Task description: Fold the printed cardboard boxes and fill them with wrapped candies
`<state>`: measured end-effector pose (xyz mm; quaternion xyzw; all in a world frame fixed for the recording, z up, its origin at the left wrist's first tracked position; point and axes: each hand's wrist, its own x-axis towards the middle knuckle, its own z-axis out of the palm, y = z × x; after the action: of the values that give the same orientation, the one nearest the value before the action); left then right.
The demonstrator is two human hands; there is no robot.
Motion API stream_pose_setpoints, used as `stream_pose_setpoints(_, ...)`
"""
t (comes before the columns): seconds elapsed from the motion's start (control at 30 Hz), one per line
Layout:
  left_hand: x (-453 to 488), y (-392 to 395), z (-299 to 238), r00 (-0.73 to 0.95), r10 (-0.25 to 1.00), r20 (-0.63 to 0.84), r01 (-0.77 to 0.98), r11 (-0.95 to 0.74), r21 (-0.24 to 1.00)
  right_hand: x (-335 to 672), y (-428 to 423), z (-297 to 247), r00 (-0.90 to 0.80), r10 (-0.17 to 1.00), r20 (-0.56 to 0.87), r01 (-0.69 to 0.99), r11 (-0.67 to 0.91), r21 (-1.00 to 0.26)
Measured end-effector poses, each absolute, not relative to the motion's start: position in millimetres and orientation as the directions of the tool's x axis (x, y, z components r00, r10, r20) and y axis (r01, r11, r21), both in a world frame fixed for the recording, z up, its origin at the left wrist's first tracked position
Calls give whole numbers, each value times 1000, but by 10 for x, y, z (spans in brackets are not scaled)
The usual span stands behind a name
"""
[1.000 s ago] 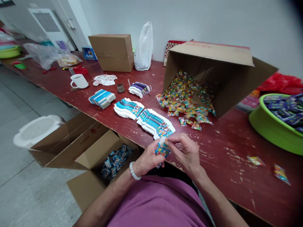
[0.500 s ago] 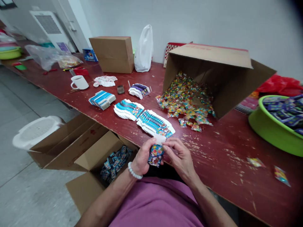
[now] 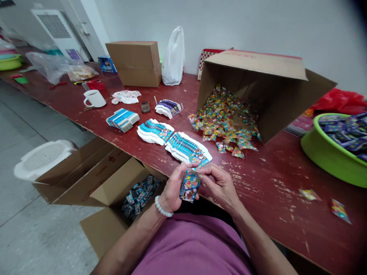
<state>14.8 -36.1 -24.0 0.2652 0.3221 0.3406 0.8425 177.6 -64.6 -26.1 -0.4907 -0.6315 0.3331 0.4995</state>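
Note:
Over the table's front edge, my left hand (image 3: pixel 174 188) is wrapped round a small blue printed candy box (image 3: pixel 189 188). Its colourful front faces up. My right hand (image 3: pixel 220 186) is closed, with thumb and forefinger at the white flap on the box's top end. Just beyond lie two fanned rows of flat blue cartons, the nearer row (image 3: pixel 185 147) and the farther row (image 3: pixel 155 131). A tipped cardboard box (image 3: pixel 286 103) stands behind, with many small wrapped candies (image 3: pixel 226 114) spilling out of its mouth.
Below the edge at left, an open carton (image 3: pixel 114 183) holds filled blue boxes (image 3: pixel 140 196). A green basin (image 3: pixel 329 160) of purple packets is at right. Two loose candy packets, one here (image 3: pixel 340 211), lie nearby. Farther left are a white mug (image 3: pixel 96 99) and a white stool (image 3: pixel 43 158).
The white flap at the box's top stood upright before and is now bent down toward the opening. My fingers have moved in closer over that end.

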Motion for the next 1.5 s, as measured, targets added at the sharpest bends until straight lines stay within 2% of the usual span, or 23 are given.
stream_pose_setpoints(0.07,135,-329,-263,602,706,-373,-400,671,625,1820,-646,-198,-137,916,378,359,402,-842)
stream_pose_setpoints(0.17,143,-306,-285,617,690,-380,-373,681,631,1847,-630,-150,-233,899,370,397,436,-808)
stream_pose_setpoints(0.33,188,-365,-251,475,825,-305,-311,482,819,1767,-610,-182,-74,970,230,360,241,-901)
stream_pose_setpoints(0.4,195,-387,-238,497,815,-298,-277,475,835,1725,-615,-170,-44,991,125,246,132,-960)
stream_pose_setpoints(0.5,192,-385,-236,584,743,-328,-267,557,786,1684,-625,-108,-80,996,-44,-54,-48,-997)
stream_pose_setpoints(0.53,189,-378,-239,603,725,-333,-264,575,774,1679,-625,-87,-96,992,-78,-135,-91,-987)
stream_pose_setpoints(0.6,182,-362,-247,615,710,-342,-253,589,768,1686,-618,-67,-106,990,-94,-194,-113,-975)
stream_pose_setpoints(0.67,171,-350,-259,602,716,-353,-242,585,774,1707,-610,-76,-88,995,-35,-130,-46,-990)
stream_pose_setpoints(0.73,160,-341,-274,586,729,-354,-249,578,777,1729,-614,-103,-71,993,96,37,99,-994)
stream_pose_setpoints(0.8,152,-331,-292,590,723,-359,-284,602,746,1734,-639,-140,-103,965,240,215,257,-942)
stream_pose_setpoints(0.9,153,-300,-315,606,686,-403,-361,689,629,1691,-704,-219,-162,916,368,366,401,-839)
stream_pose_setpoints(1.0,162,-247,-321,547,715,-434,-441,688,577,1616,-756,-326,-201,881,429,518,467,-717)
stream_pose_setpoints(1.17,212,-214,-357,521,728,-446,-501,684,530,1538,-750,-434,-259,879,399,744,445,-498)
stream_pose_setpoints(1.3,261,-316,-490,435,783,-444,-588,621,519,1519,-712,-522,-280,840,465,767,487,-418)
stream_pose_setpoints(1.4,216,-410,-579,453,792,-409,-564,610,556,1488,-694,-561,-312,828,466,681,537,-498)
stream_pose_setpoints(1.5,-2,-451,-606,355,862,-361,-481,500,720,1505,-647,-501,-385,843,377,562,538,-628)
